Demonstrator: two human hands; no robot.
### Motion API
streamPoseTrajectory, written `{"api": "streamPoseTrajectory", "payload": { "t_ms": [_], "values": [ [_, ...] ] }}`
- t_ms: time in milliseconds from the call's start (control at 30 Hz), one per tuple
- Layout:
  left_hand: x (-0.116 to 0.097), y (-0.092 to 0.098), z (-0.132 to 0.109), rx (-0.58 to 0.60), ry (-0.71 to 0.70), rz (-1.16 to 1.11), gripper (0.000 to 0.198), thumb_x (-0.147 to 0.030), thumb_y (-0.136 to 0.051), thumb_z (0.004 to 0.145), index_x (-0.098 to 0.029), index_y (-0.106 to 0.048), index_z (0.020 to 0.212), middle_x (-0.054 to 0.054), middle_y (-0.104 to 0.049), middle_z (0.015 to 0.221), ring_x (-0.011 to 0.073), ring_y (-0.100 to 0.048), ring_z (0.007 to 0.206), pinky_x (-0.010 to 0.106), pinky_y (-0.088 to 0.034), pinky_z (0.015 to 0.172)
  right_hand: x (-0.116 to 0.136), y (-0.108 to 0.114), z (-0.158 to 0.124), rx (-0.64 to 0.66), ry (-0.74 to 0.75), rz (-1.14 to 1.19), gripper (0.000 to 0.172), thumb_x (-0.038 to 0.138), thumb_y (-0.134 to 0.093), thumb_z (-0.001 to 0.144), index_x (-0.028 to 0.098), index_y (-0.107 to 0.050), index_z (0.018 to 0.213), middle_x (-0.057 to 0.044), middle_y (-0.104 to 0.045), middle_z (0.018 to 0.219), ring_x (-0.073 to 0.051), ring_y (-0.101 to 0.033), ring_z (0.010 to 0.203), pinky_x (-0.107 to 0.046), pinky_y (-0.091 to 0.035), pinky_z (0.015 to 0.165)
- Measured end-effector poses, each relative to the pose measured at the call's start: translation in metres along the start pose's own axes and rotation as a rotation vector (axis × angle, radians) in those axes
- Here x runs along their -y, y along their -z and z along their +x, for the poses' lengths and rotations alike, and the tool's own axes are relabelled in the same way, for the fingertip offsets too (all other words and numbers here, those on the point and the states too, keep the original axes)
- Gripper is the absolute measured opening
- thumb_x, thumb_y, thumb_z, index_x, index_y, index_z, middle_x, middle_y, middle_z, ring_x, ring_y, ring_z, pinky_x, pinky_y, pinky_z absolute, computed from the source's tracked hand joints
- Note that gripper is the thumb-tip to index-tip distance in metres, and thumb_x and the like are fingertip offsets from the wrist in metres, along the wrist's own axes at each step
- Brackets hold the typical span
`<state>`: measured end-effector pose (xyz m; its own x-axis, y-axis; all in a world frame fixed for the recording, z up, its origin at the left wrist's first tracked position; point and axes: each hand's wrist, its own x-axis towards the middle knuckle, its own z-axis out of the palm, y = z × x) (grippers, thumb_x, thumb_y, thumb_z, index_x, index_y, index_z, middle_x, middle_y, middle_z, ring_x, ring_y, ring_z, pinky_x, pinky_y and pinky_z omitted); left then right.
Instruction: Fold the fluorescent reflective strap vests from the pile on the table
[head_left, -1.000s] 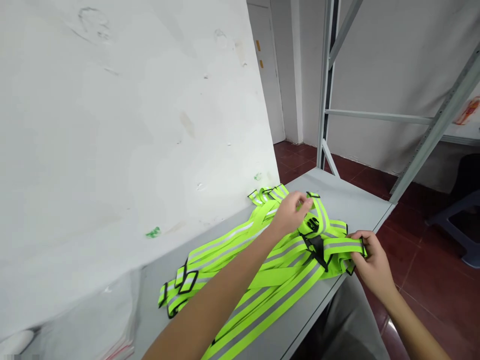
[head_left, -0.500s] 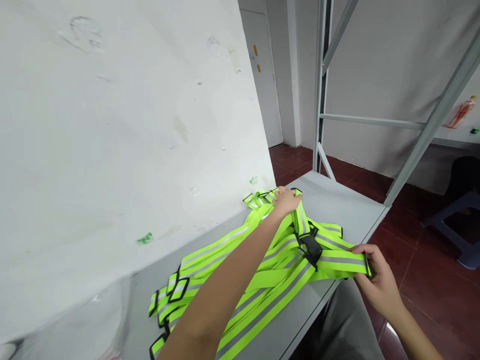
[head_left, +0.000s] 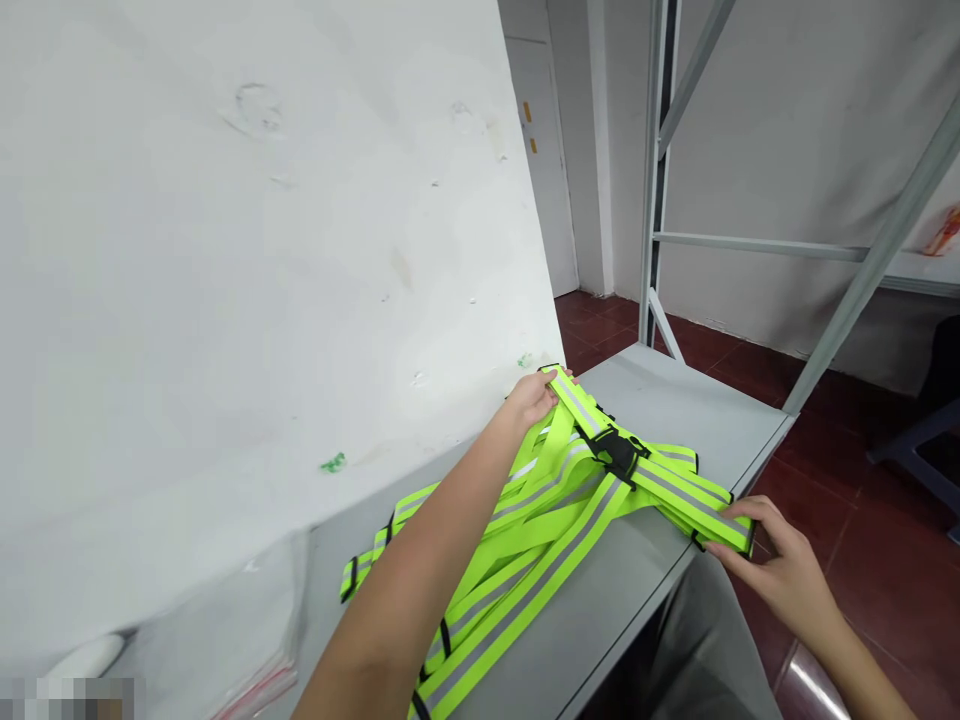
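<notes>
A pile of neon yellow-green reflective straps [head_left: 517,560] with grey stripes lies on the grey tabletop. A black plastic buckle piece [head_left: 616,455] joins several straps at the pile's right part. My left hand [head_left: 534,398] grips the far strap end [head_left: 574,398], its fingers partly hidden under the band. At the near right, my right hand [head_left: 784,560] has thumb and fingers around another strap end [head_left: 731,525], which reaches past the table's edge. My left forearm covers part of the pile.
A white board [head_left: 285,260] leans along the table's left side. Clear plastic bags [head_left: 247,610] and a white rounded object [head_left: 90,655] lie at the lower left. A metal frame [head_left: 652,200] rises from the far end. My knee [head_left: 705,640] is below the near edge.
My left hand has shifted left, drawing the far strap end that way and straightening it. The black buckle piece has turned slightly. My right hand stays at its strap end; the view has shifted.
</notes>
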<state>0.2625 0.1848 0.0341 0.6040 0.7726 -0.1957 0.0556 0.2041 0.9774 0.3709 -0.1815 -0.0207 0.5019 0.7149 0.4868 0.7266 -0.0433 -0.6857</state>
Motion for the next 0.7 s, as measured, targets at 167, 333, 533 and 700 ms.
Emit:
{"api": "streamPoseTrajectory", "payload": {
  "t_ms": [167,333,533,700],
  "values": [
    [-0.001,-0.005,0.008,0.044,0.047,0.019,0.025,-0.021,-0.041,0.096,-0.012,-0.063,0.105,0.014,-0.070,0.093,0.0224,-0.069,0.087,0.038,-0.057,0.083,0.006,0.009,0.005,0.316,0.019,-0.049,0.043,0.034,-0.074,0.073,0.028,-0.056,0.112,-0.006,-0.060,0.107,-0.025,-0.061,0.100,-0.037,-0.053,0.084],
    [-0.001,-0.013,0.028,0.008,0.081,0.130,0.024,-0.026,-0.051,0.095,-0.012,-0.060,0.111,0.013,-0.066,0.107,0.0211,-0.066,0.093,0.038,-0.055,0.082,0.021,0.018,0.017,0.543,0.111,-0.042,0.045,0.010,-0.046,0.083,0.033,-0.052,0.122,-0.006,-0.057,0.119,-0.023,-0.056,0.114,-0.039,-0.048,0.096],
    [0.006,-0.015,0.039,-0.150,0.083,0.336,0.034,-0.034,-0.057,0.092,-0.016,-0.055,0.121,0.010,-0.057,0.121,0.0219,-0.060,0.103,0.042,-0.052,0.086,0.024,0.009,0.028,0.542,0.212,0.047,0.034,0.006,-0.050,0.079,0.029,-0.061,0.101,-0.005,-0.061,0.102,-0.022,-0.060,0.101,-0.035,-0.052,0.086],
    [0.010,-0.016,0.049,-0.257,0.032,0.396,0.035,-0.034,-0.057,0.091,-0.016,-0.055,0.121,0.009,-0.058,0.121,0.0221,-0.060,0.103,0.042,-0.053,0.085,0.019,0.002,0.017,0.416,0.100,0.175,0.016,0.019,-0.058,0.084,0.027,-0.062,0.097,-0.006,-0.065,0.101,-0.025,-0.059,0.109,-0.037,-0.051,0.089]
  ]
}}
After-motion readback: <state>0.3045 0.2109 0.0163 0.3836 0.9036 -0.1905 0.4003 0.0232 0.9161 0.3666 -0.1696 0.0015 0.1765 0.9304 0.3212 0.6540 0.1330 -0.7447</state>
